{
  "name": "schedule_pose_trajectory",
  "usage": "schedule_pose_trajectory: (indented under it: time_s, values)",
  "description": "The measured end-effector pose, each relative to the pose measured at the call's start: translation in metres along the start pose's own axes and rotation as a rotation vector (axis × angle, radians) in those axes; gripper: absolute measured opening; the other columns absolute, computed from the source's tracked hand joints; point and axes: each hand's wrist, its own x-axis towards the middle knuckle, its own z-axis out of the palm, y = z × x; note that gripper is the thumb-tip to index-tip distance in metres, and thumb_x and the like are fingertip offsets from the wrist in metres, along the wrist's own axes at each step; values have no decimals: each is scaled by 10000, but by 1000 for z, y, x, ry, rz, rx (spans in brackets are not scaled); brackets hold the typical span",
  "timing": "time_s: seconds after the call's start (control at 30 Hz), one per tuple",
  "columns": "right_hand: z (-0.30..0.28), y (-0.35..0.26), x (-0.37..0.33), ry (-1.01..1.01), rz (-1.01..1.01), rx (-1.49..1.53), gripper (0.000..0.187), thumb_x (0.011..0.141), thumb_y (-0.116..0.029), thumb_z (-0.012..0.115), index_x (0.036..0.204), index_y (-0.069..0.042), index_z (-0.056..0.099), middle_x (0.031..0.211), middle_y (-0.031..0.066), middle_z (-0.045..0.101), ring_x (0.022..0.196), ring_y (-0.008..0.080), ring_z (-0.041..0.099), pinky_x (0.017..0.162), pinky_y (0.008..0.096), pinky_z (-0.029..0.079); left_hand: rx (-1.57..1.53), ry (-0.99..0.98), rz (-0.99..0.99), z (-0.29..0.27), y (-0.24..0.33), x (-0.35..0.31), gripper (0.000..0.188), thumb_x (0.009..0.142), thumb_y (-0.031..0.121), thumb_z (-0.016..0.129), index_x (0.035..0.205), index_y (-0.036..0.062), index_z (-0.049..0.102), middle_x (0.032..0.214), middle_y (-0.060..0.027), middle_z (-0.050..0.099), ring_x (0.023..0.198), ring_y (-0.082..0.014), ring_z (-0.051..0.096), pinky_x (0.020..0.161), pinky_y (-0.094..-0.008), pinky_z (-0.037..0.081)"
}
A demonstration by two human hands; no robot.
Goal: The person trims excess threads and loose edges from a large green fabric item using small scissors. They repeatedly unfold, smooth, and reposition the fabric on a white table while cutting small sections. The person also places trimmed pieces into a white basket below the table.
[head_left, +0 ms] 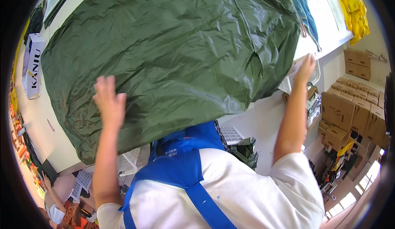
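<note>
The green sheet [177,56] seems light, slippery; pinch its six-o'clock edge. Left grip [110,103] is released; right grip [305,69], I can't say.

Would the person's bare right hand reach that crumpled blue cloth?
Probably yes: the right hand is just below the crumpled blue cloth in the picture, and nothing seems to block the way.

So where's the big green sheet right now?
In the head view, the green sheet lies spread across the white table, filling the upper middle, with the left hand over its lower left and a blue cloth by its upper right edge.
</note>
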Motion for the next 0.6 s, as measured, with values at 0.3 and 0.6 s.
schedule_pose_trajectory:
  time_s: [0.3,0.6]
  values:
    - [48,25,-316,-152,1130,1280,594,958,-533,266,1302,-91,464,1334,121,488,1233,305,442,1031,463,378,-383,-288,1138,20,277,-15,662,780,289,664,1389,213,414,1483,-56,327,1377,-259,275,1094,-558,196]
    - [-49,-126,-286,-376,2,501,422,840,13,542,1247,-34,441,1242,127,502,1138,200,486,968,344,391,84,-456,1084,28,296,-21,618,838,208,523,1427,142,351,1512,-42,282,1411,-244,217,1122,-565,75]
